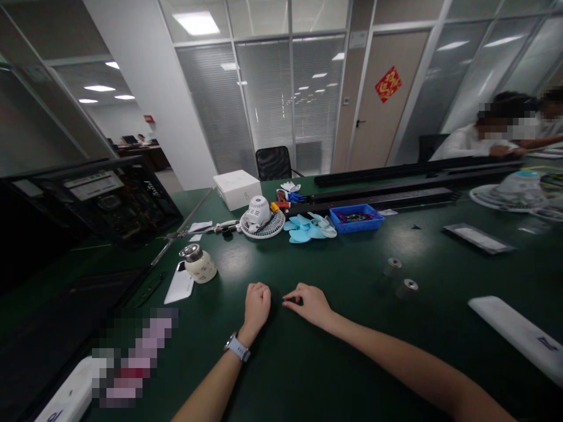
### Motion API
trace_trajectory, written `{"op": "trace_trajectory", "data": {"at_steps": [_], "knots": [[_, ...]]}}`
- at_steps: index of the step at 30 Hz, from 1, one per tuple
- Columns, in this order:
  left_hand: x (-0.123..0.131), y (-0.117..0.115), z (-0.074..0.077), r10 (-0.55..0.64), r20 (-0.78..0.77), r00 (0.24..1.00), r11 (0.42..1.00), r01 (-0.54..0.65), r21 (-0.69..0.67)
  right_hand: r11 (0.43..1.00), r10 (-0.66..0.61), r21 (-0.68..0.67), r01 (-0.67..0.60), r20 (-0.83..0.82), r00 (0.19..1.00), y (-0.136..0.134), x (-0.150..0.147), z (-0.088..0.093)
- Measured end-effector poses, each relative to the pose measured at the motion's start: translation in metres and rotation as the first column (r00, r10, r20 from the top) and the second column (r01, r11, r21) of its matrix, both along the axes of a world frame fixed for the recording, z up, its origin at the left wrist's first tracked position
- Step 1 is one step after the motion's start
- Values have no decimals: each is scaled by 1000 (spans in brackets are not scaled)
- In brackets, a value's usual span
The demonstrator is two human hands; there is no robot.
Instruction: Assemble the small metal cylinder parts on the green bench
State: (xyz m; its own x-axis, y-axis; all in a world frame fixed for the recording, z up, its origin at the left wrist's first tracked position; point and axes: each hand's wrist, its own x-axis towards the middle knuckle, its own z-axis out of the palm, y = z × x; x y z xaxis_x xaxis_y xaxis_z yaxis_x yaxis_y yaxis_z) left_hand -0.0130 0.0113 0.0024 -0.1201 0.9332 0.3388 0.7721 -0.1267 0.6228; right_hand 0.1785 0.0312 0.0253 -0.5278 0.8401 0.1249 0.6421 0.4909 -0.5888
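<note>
My left hand [257, 306] is curled into a fist just above the green table [334, 375]; its palm side is hidden. To its right, my right hand [311, 303] has thumb and index finger brought together in a pinch. A tiny dark spot shows at those fingertips, too small to name. The two hands are close but apart. Right of my right hand, two short silvery metal cylinders [407, 288] stand on the table. On the left, a cream jar with a metal lid [200, 266] stands beside a white phone [179, 285].
Farther back are a white fan housing [259, 218], light-blue fan blades [308, 227], a blue tray of wires [357, 219] and a white box [237, 189]. An opened black electronic panel [114, 199] rises at left. A white elongated piece [519, 334] lies right. People [466, 140] sit at the far right.
</note>
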Motion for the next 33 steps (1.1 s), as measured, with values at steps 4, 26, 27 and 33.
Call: {"op": "trace_trajectory", "data": {"at_steps": [4,26,27,33], "knots": [[-1,0,-2,-1,7,1000,1000,1,8,999,-30,13,31,-106,994,-6,22,7],[-3,2,-4,-18,7,1000,1000,18,15,573,-752,277,771,-196,629,-6,262,-6],[-3,2,-4,-19,6,1000,1000,19,12,583,-742,278,763,-201,640,-8,262,-5],[-2,1,-2,-18,12,1000,1000,18,3,617,-699,311,723,-204,685,-10,259,-5]]}}
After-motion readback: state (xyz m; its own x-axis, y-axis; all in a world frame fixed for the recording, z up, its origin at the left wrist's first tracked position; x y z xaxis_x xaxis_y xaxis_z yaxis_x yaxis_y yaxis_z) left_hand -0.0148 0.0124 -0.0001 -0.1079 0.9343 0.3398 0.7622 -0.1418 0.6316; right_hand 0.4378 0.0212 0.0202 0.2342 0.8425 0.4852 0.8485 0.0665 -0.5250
